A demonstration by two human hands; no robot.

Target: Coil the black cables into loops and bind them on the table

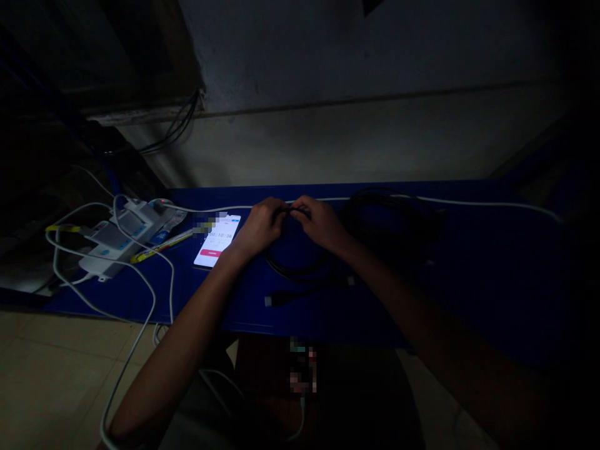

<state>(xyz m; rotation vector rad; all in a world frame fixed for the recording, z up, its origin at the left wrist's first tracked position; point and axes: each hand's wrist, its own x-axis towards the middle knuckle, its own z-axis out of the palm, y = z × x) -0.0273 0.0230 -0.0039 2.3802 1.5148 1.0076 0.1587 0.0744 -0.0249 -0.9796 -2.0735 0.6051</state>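
Over a blue table (248,315), left hand (263,224) and right hand (322,224) pinch black cable (284,271).

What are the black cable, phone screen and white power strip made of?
Black cable: probably rubbery plastic, bending in smooth loops; too dark to judge shine. Phone screen: likely smooth glass, flat and glowing. Power strip: maybe hard, smooth plastic; crisp, boxy edges.

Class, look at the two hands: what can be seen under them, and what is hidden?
Below the left hand and right hand, looped black cable shows against the blue table. Whatever lies directly beneath the palms is covered and cannot be seen.
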